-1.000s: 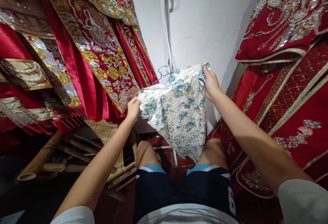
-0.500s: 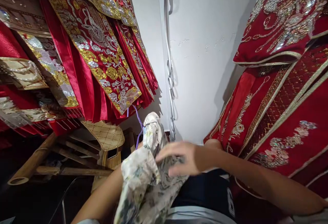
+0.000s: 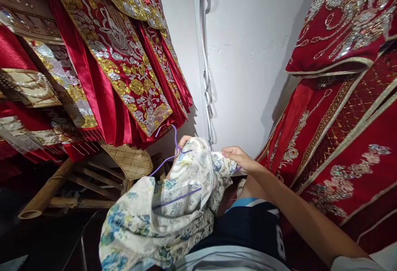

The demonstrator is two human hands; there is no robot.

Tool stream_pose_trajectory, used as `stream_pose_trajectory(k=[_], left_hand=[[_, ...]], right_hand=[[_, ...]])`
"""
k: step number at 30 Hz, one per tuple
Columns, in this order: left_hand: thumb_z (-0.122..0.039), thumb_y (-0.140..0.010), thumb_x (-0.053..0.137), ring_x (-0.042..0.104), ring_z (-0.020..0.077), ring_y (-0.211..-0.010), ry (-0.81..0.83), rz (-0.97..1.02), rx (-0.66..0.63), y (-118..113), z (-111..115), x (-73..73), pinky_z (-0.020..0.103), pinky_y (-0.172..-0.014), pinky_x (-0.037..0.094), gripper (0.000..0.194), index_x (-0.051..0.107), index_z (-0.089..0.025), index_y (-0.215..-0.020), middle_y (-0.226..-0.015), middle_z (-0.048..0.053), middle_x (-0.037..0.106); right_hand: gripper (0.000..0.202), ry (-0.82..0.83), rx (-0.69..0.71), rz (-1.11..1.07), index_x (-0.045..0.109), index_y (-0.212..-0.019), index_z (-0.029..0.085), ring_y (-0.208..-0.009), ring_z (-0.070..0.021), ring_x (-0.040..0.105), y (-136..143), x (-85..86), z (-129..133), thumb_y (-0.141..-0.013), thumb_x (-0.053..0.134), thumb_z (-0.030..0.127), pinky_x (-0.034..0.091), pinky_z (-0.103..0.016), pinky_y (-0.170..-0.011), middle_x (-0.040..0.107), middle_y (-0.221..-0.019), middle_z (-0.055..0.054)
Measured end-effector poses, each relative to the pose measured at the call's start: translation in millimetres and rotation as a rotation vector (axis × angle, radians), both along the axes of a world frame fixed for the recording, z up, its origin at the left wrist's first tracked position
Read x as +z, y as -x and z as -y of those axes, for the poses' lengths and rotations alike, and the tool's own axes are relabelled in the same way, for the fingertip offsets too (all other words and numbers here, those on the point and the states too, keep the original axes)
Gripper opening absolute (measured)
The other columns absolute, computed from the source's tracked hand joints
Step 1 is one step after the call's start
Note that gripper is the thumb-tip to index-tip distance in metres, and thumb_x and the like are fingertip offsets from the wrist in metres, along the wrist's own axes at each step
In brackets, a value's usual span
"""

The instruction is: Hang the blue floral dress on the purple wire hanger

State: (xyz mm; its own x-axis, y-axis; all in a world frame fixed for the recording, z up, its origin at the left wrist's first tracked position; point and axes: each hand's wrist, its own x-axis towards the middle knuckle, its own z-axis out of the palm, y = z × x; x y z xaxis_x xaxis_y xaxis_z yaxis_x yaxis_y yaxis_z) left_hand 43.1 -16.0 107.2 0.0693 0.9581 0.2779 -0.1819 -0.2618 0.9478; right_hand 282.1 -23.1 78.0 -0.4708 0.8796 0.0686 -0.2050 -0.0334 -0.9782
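Note:
A white garment with blue and green flower print (image 3: 130, 217) hangs loosely over my lap, its neckline opening facing up. Inside it lies a purple clothes hanger (image 3: 175, 138), its hook sticking out above the cloth and one straight bar showing through the opening. My left hand (image 3: 183, 142) is mostly hidden behind the cloth beside the hanger's neck, fingers closed on the garment. At the other shoulder my right hand (image 3: 238, 157) pinches the garment's edge, and a purple hanger tip pokes out just below it.
Red embroidered gowns with gold and silver beading (image 3: 133, 68) hang at the left; more red beaded gowns (image 3: 338, 138) hang at the right. Below the left gowns stands a bamboo rack (image 3: 46, 192). A white wall (image 3: 245, 56) with a strip of cable (image 3: 205, 76) is ahead.
My right hand has moved up and right from over the bunched garment and now pinches its shoulder. The garment has been spread wider, and more of the purple hanger shows.

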Motion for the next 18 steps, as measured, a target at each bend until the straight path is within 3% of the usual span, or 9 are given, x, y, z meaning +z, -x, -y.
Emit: stream_pose_trajectory(k=[3,6,9,12,15,18], left_hand=[[-0.042,-0.062,0.084,0.065,0.0258,-0.098,-0.051,0.078,-0.069,-2,-4,9.8,0.038,-0.090,0.050,0.039,0.061,-0.025,-0.087,-0.099,0.005,0.069],[-0.031,-0.063,0.081,0.065,0.0284,-0.109,0.038,0.118,-0.192,2,-12,11.6,0.042,-0.099,0.047,0.046,0.065,-0.026,-0.106,-0.106,0.006,0.070],[-0.047,-0.065,0.077,0.058,0.0327,-0.124,0.185,0.159,-0.233,16,-20,2.1,0.046,-0.102,0.047,0.055,0.066,-0.028,-0.115,-0.119,0.009,0.069],[-0.068,-0.069,0.066,0.053,0.0340,-0.131,0.258,0.211,-0.165,32,-20,-11.4,0.048,-0.101,0.048,0.059,0.068,-0.028,-0.113,-0.124,0.011,0.068],[-0.080,-0.072,0.054,0.052,0.0360,-0.131,0.295,0.250,-0.166,38,-14,-19.0,0.051,-0.103,0.047,0.074,0.067,-0.023,-0.117,-0.122,0.013,0.069],[-0.075,-0.072,0.062,0.053,0.0356,-0.130,0.250,0.278,-0.123,32,-12,-16.1,0.049,-0.104,0.046,0.071,0.067,-0.022,-0.120,-0.120,0.012,0.070]], right_hand=[[0.035,0.079,-0.086,-0.135,0.067,-0.069,0.015,-0.050,-0.0121,0.055,-16,-2.1,-2,-0.074,0.079,0.048,0.042,-0.024,-0.050,0.063,-0.060,-0.002],[0.028,0.087,-0.180,-0.213,0.070,-0.072,0.015,-0.055,-0.0149,0.062,-33,4.2,-3,-0.071,0.082,0.040,0.049,-0.026,-0.056,0.068,-0.064,-0.004],[0.024,0.043,-0.365,-0.283,0.071,-0.076,0.019,-0.062,-0.0205,0.068,-57,16.7,-5,-0.067,0.082,0.038,0.055,-0.032,-0.064,0.071,-0.068,-0.004],[0.024,-0.005,-0.537,-0.328,0.069,-0.078,0.022,-0.076,-0.0277,0.072,-84,30.6,-12,-0.070,0.078,0.042,0.059,-0.042,-0.074,0.074,-0.075,-0.006],[0.026,-0.031,-0.601,-0.361,0.067,-0.082,0.023,-0.088,-0.0316,0.072,-98,44.8,-31,-0.074,0.073,0.047,0.058,-0.049,-0.083,0.075,-0.081,-0.007],[0.027,-0.004,-0.595,-0.388,0.065,-0.083,0.022,-0.090,-0.0327,0.072,-95,60.8,-59,-0.072,0.073,0.045,0.058,-0.051,-0.085,0.075,-0.081,-0.007]])
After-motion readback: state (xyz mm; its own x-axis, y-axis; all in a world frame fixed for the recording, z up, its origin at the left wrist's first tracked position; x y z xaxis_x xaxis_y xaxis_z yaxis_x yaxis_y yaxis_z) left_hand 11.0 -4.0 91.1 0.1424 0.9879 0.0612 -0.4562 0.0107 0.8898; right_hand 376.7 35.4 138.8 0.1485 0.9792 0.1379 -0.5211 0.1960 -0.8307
